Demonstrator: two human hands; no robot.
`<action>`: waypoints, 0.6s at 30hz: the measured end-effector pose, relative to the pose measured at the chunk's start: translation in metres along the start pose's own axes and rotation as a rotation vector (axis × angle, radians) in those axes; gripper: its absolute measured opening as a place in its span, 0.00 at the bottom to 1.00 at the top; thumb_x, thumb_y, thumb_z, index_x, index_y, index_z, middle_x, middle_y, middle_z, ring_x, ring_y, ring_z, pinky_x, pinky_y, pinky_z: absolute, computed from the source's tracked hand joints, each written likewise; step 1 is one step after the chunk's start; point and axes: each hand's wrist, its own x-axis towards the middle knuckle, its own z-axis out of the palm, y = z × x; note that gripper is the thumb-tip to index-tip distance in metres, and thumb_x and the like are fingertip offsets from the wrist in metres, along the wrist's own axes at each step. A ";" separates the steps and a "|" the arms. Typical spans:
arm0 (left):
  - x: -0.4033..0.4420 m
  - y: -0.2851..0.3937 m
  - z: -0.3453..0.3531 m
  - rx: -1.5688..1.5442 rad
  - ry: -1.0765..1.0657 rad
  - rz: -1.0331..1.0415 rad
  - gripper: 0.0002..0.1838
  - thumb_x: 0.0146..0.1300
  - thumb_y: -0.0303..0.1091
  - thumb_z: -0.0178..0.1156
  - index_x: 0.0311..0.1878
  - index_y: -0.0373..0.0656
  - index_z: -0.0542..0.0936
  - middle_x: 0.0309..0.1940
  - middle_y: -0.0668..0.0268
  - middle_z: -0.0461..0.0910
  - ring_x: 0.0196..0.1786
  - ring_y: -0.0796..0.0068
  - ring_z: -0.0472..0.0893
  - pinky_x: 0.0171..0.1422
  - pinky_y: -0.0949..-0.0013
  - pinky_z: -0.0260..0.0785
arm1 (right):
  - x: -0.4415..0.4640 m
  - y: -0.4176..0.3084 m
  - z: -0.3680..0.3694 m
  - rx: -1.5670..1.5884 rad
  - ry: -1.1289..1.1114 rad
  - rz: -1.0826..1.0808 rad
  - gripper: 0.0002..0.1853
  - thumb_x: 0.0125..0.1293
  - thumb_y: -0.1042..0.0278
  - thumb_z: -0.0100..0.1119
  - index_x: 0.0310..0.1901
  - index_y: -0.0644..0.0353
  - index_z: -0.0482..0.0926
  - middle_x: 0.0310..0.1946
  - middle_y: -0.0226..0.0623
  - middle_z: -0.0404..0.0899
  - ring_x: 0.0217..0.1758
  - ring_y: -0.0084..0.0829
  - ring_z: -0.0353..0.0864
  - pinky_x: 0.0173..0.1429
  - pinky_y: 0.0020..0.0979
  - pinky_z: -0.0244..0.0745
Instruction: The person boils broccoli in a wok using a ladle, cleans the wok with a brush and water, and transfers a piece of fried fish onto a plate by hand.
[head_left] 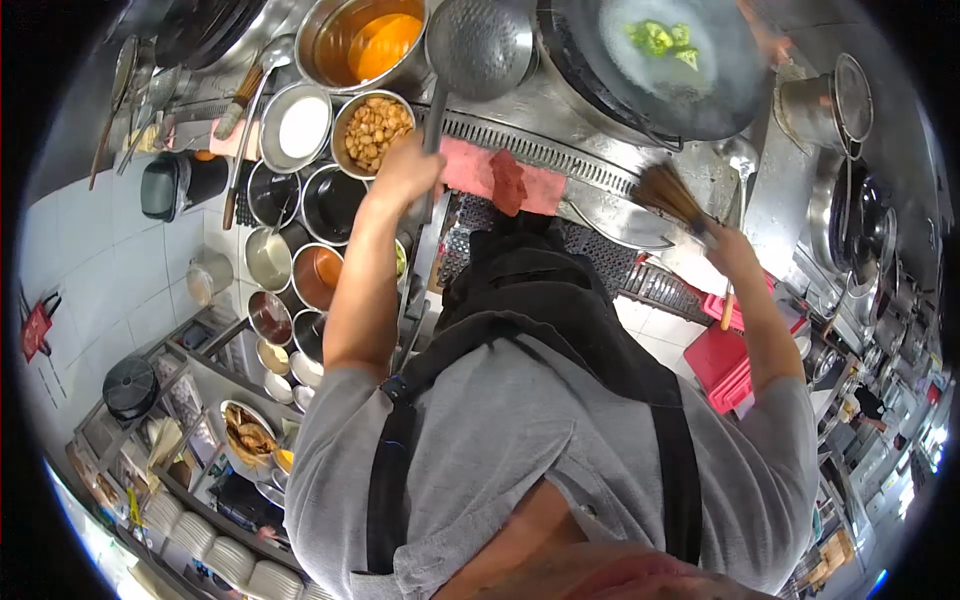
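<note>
The left grip [407, 172] pinches a holey scoop [480, 45] at 12 o'clock; the right grip [734, 254] pinches a brush [667, 190] at 2, near the wok [585, 85] at 1

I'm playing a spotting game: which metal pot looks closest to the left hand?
The pot of brown chunks: it looks beside the left hand, while the white-filled pot and big orange-filled pot look farther away.

No text is legible; marks on the red item [37, 328] on the tiled wall [90, 235] are too small.
</note>
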 end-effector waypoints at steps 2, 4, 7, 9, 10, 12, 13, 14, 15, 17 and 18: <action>0.004 -0.050 0.018 -0.115 -0.027 0.035 0.15 0.50 0.31 0.56 0.40 0.32 0.76 0.23 0.50 0.78 0.22 0.61 0.81 0.31 0.61 0.74 | -0.023 0.052 0.011 0.014 -0.060 0.162 0.30 0.52 0.65 0.58 0.61 0.49 0.72 0.37 0.55 0.80 0.44 0.53 0.80 0.52 0.45 0.74; -0.017 -0.046 0.024 -0.435 -0.158 -0.096 0.12 0.54 0.30 0.56 0.40 0.33 0.75 0.21 0.58 0.76 0.19 0.66 0.78 0.25 0.65 0.72 | -0.038 0.040 -0.010 0.115 0.032 0.196 0.29 0.52 0.65 0.59 0.60 0.49 0.73 0.37 0.55 0.80 0.44 0.52 0.80 0.52 0.45 0.74; -0.015 -0.086 0.040 -0.706 -0.319 -0.139 0.10 0.59 0.27 0.55 0.43 0.35 0.73 0.21 0.64 0.73 0.19 0.73 0.75 0.21 0.70 0.69 | -0.041 -0.004 -0.020 0.346 0.129 0.219 0.28 0.54 0.63 0.62 0.60 0.49 0.74 0.35 0.54 0.81 0.40 0.52 0.81 0.48 0.44 0.75; -0.016 -0.099 0.054 -0.807 -0.369 -0.129 0.13 0.60 0.29 0.54 0.45 0.33 0.71 0.25 0.60 0.75 0.22 0.71 0.76 0.23 0.72 0.69 | -0.027 -0.016 0.016 0.364 0.236 0.001 0.28 0.55 0.64 0.64 0.60 0.45 0.74 0.41 0.52 0.81 0.44 0.50 0.81 0.49 0.43 0.76; -0.014 -0.104 0.060 -0.792 -0.388 -0.117 0.13 0.60 0.29 0.54 0.45 0.33 0.71 0.25 0.60 0.75 0.22 0.71 0.76 0.23 0.72 0.69 | -0.030 -0.030 0.013 0.311 0.283 -0.084 0.24 0.59 0.67 0.58 0.59 0.40 0.74 0.37 0.47 0.82 0.40 0.45 0.83 0.49 0.42 0.79; -0.011 -0.114 0.065 -0.730 -0.343 -0.186 0.12 0.63 0.30 0.55 0.47 0.34 0.71 0.25 0.62 0.75 0.22 0.71 0.78 0.24 0.71 0.72 | -0.014 -0.010 0.047 0.352 0.141 0.036 0.26 0.57 0.68 0.59 0.61 0.46 0.74 0.41 0.49 0.81 0.44 0.47 0.81 0.52 0.43 0.76; -0.011 -0.117 0.062 -0.617 -0.341 -0.206 0.16 0.65 0.33 0.56 0.52 0.33 0.70 0.27 0.61 0.76 0.24 0.68 0.80 0.26 0.70 0.74 | -0.022 -0.002 0.029 0.197 0.036 0.053 0.27 0.57 0.68 0.58 0.61 0.46 0.73 0.41 0.49 0.81 0.44 0.47 0.82 0.52 0.43 0.76; -0.014 -0.114 0.059 -0.586 -0.299 -0.243 0.22 0.65 0.33 0.56 0.59 0.31 0.68 0.29 0.59 0.79 0.27 0.67 0.81 0.27 0.70 0.75 | -0.034 0.005 -0.006 0.040 -0.068 0.066 0.27 0.56 0.68 0.57 0.61 0.46 0.73 0.40 0.49 0.81 0.43 0.47 0.82 0.52 0.42 0.76; -0.014 -0.122 0.057 -0.481 -0.260 -0.209 0.26 0.63 0.34 0.57 0.61 0.30 0.67 0.33 0.55 0.80 0.30 0.65 0.82 0.31 0.68 0.76 | -0.049 0.011 -0.025 0.137 0.022 0.161 0.24 0.55 0.67 0.56 0.57 0.48 0.77 0.37 0.50 0.82 0.42 0.48 0.82 0.52 0.43 0.76; -0.008 -0.130 0.053 -0.380 -0.207 -0.152 0.29 0.62 0.36 0.59 0.63 0.30 0.66 0.36 0.52 0.81 0.33 0.63 0.83 0.36 0.66 0.77 | -0.055 0.058 -0.003 0.286 0.219 0.291 0.21 0.54 0.65 0.58 0.53 0.51 0.80 0.35 0.51 0.83 0.42 0.48 0.83 0.52 0.42 0.76; -0.009 -0.129 0.050 -0.086 -0.138 -0.102 0.31 0.60 0.37 0.60 0.63 0.30 0.66 0.41 0.48 0.80 0.38 0.58 0.83 0.42 0.63 0.76 | -0.058 0.073 0.005 0.354 0.299 0.315 0.21 0.55 0.65 0.58 0.52 0.52 0.81 0.35 0.51 0.83 0.42 0.48 0.83 0.52 0.41 0.76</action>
